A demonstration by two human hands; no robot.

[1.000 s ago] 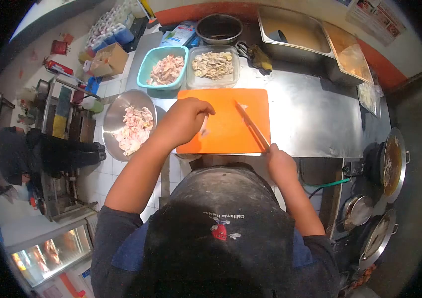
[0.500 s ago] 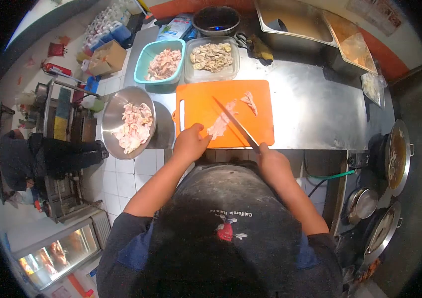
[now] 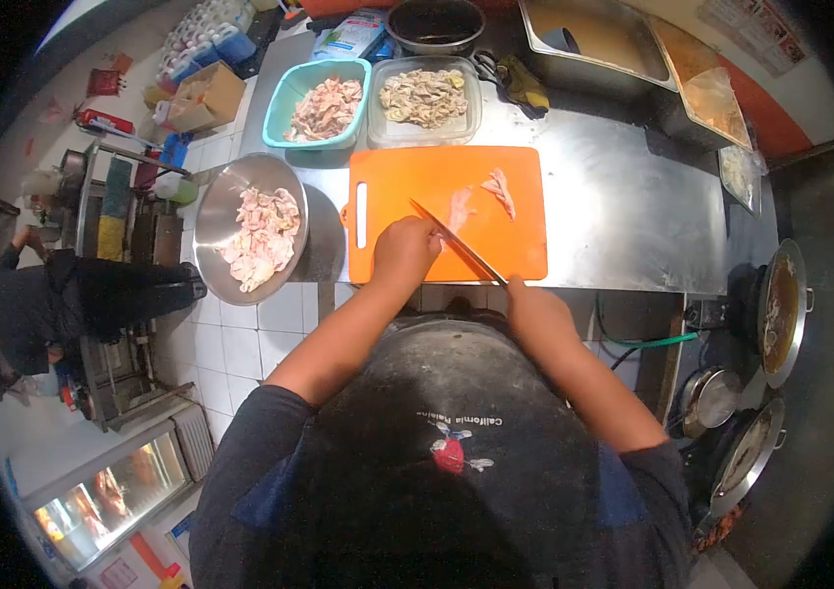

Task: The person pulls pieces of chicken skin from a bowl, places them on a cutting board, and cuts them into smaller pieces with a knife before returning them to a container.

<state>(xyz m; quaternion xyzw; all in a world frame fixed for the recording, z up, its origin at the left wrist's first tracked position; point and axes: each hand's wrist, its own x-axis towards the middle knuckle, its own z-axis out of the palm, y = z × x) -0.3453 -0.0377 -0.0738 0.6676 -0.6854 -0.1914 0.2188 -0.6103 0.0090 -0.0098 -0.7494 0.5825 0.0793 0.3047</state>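
Observation:
My right hand (image 3: 540, 316) grips the handle of a knife (image 3: 464, 247), its blade slanting up and left over the orange cutting board (image 3: 377, 167). My left hand (image 3: 405, 257) is closed at the blade's left side, fingers pinched on the near end of a pale pink strip of raw meat (image 3: 461, 207). The strip's far part shows beyond the blade; its near end is mostly covered by my fingers. A smaller raw meat piece (image 3: 500, 192) lies on the board's upper right.
Left of the board, a steel bowl (image 3: 209, 221) holds raw meat pieces. Behind it are a turquoise tub (image 3: 277, 106) and a clear container (image 3: 377, 126) of cut meat. Steel pans (image 3: 593, 80) stand at the back right, and woks (image 3: 798, 324) at far right. Another person (image 3: 44, 304) is at the left.
My left hand has moved up and right, from the strip's lower left end to beside the blade, its fingers now closing on the meat. The knife lies slightly further left.

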